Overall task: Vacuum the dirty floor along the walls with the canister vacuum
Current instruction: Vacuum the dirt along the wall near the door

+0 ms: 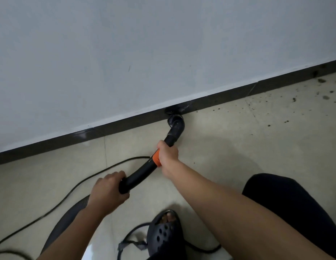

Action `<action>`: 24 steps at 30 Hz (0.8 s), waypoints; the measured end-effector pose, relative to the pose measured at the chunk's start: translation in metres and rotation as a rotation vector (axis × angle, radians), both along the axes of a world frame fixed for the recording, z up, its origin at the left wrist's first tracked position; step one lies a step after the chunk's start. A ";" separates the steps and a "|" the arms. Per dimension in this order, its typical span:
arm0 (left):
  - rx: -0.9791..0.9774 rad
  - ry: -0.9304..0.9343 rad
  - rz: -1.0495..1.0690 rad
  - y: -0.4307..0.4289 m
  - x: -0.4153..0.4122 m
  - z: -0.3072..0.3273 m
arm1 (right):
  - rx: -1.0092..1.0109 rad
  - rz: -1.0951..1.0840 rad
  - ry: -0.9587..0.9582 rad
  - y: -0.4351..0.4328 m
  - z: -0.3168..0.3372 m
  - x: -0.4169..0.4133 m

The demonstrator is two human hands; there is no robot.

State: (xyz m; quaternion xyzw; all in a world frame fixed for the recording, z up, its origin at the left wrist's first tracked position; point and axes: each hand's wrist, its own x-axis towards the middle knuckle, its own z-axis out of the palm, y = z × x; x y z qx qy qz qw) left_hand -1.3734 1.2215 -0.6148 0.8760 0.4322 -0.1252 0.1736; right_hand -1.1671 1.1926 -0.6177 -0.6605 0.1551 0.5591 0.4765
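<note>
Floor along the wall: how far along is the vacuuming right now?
Done, apparently: the floor left of the nozzle, along the baseboard, shows no crumbs. In hand: the left hand and right hand grip the black wand, its nozzle against the baseboard. Left: dark debris lies scattered over the tiles to the right, near the wall.

Our pale tiled floor (229,147), where it meets the dark baseboard (116,126).
We see dark crumbs of dirt (324,97) scattered over the tiles at far right, near the baseboard. The brush head (174,119) of the vacuum wand (142,172) touches the floor right against the baseboard. At left a thin black cord (73,188) crosses the tiles, with the ribbed grey hose (69,212) beside it. Nearest us a dark clog (164,233) stands on the floor.
</note>
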 end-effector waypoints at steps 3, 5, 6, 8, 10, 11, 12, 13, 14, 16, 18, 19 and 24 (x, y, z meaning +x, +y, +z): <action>0.028 0.108 -0.080 0.001 0.005 -0.001 | -0.020 -0.074 0.015 -0.011 0.000 -0.007; 0.051 0.165 -0.091 0.003 0.003 0.000 | -0.047 -0.130 0.007 -0.024 -0.002 -0.013; 0.059 0.194 -0.098 0.003 0.001 -0.001 | -0.060 -0.154 0.007 -0.031 -0.003 -0.017; 0.056 0.257 -0.136 0.002 -0.002 -0.001 | -0.080 -0.196 0.029 -0.044 -0.006 -0.028; 0.052 0.304 -0.170 0.003 -0.007 -0.001 | -0.091 -0.214 0.075 -0.054 -0.008 -0.039; 0.051 0.322 -0.179 0.004 -0.010 -0.001 | -0.098 -0.219 0.099 -0.058 -0.008 -0.044; 0.052 0.337 -0.188 0.005 -0.014 0.000 | -0.104 -0.224 0.124 -0.063 -0.009 -0.050; 0.053 0.356 -0.201 0.006 -0.018 0.000 | -0.108 -0.235 0.151 -0.069 -0.009 -0.056; 0.053 0.379 -0.217 0.006 -0.021 0.001 | -0.114 -0.247 0.177 -0.074 -0.008 -0.063; 0.051 0.426 -0.249 0.006 -0.024 0.001 | -0.135 -0.262 0.204 -0.084 -0.010 -0.072; 0.046 0.450 -0.251 0.006 -0.024 0.002 | -0.128 -0.260 0.223 -0.085 -0.009 -0.073; 0.048 0.452 -0.238 0.008 -0.023 0.003 | -0.104 -0.253 0.232 -0.082 -0.009 -0.070; 0.059 0.341 -0.106 0.010 0.003 0.010 | -0.014 -0.131 0.153 -0.047 -0.007 -0.018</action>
